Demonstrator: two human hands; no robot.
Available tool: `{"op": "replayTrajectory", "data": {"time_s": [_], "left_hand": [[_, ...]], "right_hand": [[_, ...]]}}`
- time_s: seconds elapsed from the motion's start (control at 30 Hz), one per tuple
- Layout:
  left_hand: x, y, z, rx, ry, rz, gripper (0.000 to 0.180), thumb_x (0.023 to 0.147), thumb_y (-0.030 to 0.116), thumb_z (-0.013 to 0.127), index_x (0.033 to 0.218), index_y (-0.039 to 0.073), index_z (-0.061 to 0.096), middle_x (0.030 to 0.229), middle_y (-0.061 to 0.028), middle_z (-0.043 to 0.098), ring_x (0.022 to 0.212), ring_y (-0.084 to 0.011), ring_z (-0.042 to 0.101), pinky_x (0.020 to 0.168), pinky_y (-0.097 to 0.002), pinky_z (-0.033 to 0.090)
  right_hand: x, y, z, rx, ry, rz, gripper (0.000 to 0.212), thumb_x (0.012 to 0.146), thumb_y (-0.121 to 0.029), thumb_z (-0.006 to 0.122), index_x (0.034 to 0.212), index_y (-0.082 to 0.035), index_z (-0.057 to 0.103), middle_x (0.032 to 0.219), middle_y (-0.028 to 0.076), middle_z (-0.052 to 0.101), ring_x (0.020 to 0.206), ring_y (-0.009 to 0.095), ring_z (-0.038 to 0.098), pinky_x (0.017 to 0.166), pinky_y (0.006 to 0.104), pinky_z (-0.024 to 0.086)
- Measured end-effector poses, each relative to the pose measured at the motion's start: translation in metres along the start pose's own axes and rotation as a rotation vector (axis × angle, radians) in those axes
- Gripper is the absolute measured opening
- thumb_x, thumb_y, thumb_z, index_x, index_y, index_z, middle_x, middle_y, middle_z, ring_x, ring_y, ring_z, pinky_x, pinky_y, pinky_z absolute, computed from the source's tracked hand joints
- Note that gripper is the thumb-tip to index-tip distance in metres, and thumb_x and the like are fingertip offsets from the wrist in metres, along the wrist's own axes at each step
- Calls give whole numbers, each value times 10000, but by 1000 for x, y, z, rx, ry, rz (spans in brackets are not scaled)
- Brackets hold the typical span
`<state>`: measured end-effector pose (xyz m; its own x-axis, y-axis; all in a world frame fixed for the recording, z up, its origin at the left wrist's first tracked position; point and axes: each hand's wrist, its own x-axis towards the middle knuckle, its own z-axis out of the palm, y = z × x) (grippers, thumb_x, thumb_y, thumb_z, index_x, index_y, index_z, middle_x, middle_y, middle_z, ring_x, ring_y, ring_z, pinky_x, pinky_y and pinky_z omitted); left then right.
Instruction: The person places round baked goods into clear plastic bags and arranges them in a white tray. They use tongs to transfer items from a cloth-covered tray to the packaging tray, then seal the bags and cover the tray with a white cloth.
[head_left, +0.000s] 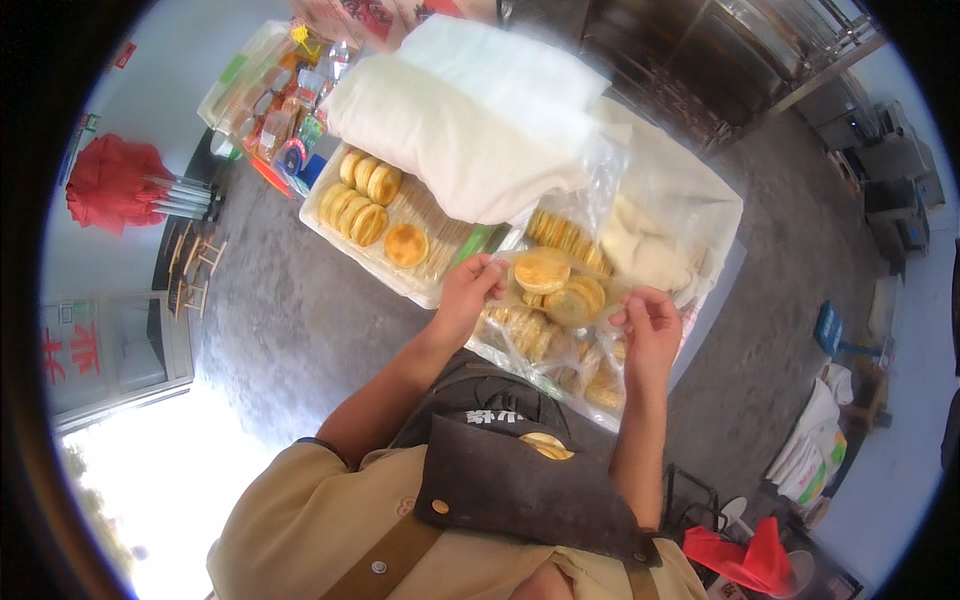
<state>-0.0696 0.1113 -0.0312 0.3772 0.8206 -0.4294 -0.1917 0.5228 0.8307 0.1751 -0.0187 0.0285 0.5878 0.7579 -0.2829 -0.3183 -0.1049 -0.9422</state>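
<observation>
Between my hands hangs a clear plastic bag (612, 291) with several round golden flatbreads (576, 300) in it. My left hand (470, 293) pinches the bag's left edge, thumb against fingers. At the opposite edge, my right hand (648, 326) has its fingers closed on the plastic. Beneath and beyond the bag lie more flatbreads in clear plastic (518, 330), partly hidden by it. On a tray (432, 297) to the left, rows of flatbreads (352, 215) stand on edge, and a single flatbread (406, 245) lies flat.
White and cream cloths (440, 130) cover the far part of the table. Behind on the left stands a crate of bottles and packets (285, 115). Red umbrellas (118, 180) and small wooden stools (195, 270) are at the far left. White sacks (808, 445) lie at the right.
</observation>
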Motion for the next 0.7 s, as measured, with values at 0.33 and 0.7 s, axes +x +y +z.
{"op": "replayTrajectory", "data": {"time_s": [0.33, 0.7], "left_hand": [[6, 8, 15, 30, -132, 5, 219, 1052, 118, 604, 1219, -6, 669, 963, -49, 694, 874, -127, 639, 844, -287, 534], [-20, 37, 79, 39, -637, 14, 491, 1020, 119, 619, 1490, 3, 542, 1005, -36, 651, 915, -106, 611, 873, -255, 504]], "right_hand": [[-3, 23, -29, -625, 47, -167, 148, 989, -44, 691, 1133, -17, 714, 1011, 34, 681, 747, 103, 630, 698, 259, 526], [-12, 40, -56, -383, 194, -61, 106, 982, -3, 660, 1069, -3, 721, 863, 27, 676, 669, 84, 604, 632, 238, 504]]}}
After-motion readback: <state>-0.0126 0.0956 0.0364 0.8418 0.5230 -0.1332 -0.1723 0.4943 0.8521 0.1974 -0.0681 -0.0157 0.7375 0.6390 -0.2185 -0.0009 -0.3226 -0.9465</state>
